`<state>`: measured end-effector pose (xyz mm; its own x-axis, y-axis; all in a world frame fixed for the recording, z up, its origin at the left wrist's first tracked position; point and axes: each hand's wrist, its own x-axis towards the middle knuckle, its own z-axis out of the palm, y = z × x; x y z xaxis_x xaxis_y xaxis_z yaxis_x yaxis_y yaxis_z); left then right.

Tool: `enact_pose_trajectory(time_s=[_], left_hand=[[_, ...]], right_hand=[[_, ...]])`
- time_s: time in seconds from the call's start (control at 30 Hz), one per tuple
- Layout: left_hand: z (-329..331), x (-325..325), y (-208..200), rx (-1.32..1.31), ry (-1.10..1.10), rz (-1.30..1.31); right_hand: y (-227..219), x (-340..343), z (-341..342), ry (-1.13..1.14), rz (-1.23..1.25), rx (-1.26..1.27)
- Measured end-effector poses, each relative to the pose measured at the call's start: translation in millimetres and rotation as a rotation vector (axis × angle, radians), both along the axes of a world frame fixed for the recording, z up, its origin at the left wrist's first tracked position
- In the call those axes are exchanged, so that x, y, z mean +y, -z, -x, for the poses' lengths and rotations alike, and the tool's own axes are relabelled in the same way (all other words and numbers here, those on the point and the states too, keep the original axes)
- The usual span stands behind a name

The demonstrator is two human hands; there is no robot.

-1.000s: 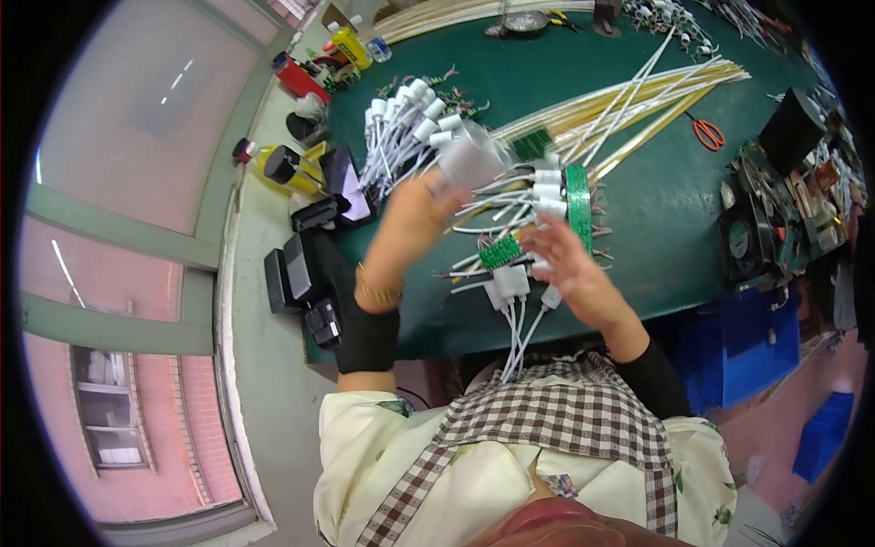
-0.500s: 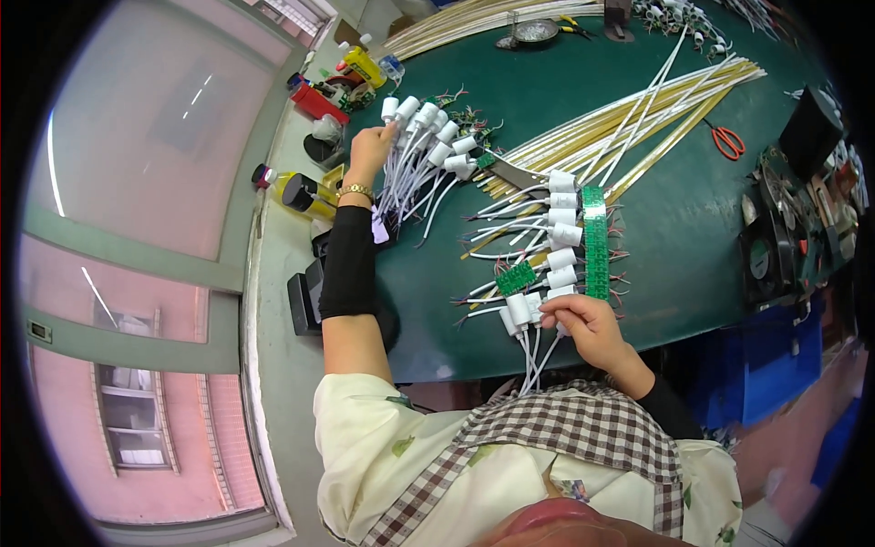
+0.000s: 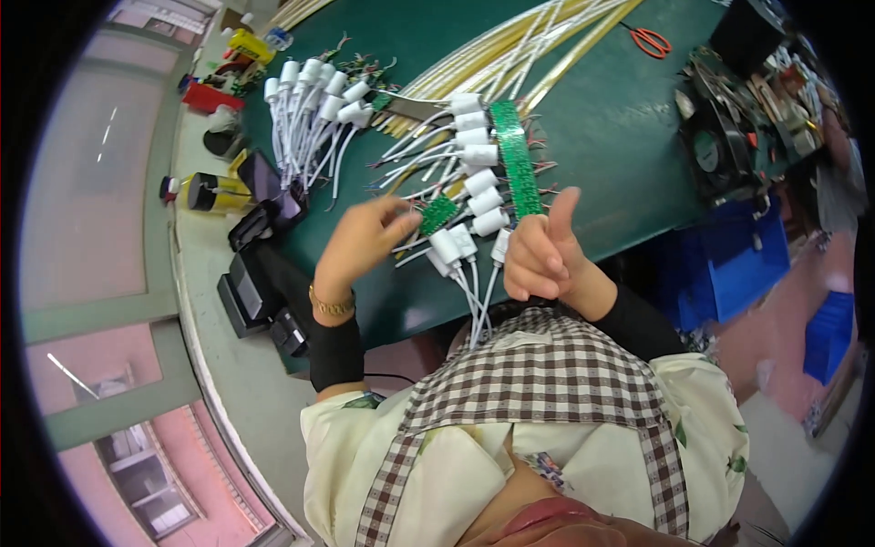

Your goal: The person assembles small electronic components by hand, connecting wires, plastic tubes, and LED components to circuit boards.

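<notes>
My left hand (image 3: pixel 360 242) hovers over the green table (image 3: pixel 620 137), its curled fingertips right by a small green circuit board (image 3: pixel 438 215); whether it grips anything is unclear. My right hand (image 3: pixel 544 255) is curled into a fist with one finger up, next to white plug-ended cables (image 3: pixel 460 248) whose wires run down past it off the table's edge. Just beyond both hands, a row of white plugs (image 3: pixel 474 150) lies beside a long green strip board (image 3: pixel 515 155).
A bundle of white plug cables (image 3: pixel 310 91) lies at the far left and pale yellow tubes (image 3: pixel 510 46) fan across the back. There are also red scissors (image 3: pixel 649 38), a black fan (image 3: pixel 713 150), blue crates (image 3: pixel 729 264), a yellow bottle (image 3: pixel 214 193) and black devices (image 3: pixel 260 283).
My left hand has come back from the far-left cable bundle to the small green board. My right hand has risen slightly and stuck a finger up.
</notes>
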<state>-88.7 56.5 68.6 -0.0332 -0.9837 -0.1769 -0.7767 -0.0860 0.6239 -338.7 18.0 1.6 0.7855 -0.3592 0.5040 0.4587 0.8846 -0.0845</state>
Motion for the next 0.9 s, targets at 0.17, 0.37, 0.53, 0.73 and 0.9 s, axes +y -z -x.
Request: enact_pose_trajectory(time_s=[0.17, 0.37, 0.53, 0.73, 0.9], left_hand=[[34, 17, 32, -0.053, -0.102, -0.048], [43, 10, 60, 0.104, -0.456, 0.079], [43, 10, 85, 0.03, -0.541, 0.232], [36, 14, 88, 0.774, -0.54, 0.284], [39, 26, 69, 1.065, -0.527, 0.186]], right_hand=[[2, 9, -5, -0.044, 0.157, -0.251], [2, 18, -6, -0.07, 0.228, -0.381], [-3, 23, -3, -0.062, 0.151, -0.251], [-16, 20, 8, 0.382, 0.347, 0.502], [-11, 1, 5, 0.933, 0.664, 0.91]])
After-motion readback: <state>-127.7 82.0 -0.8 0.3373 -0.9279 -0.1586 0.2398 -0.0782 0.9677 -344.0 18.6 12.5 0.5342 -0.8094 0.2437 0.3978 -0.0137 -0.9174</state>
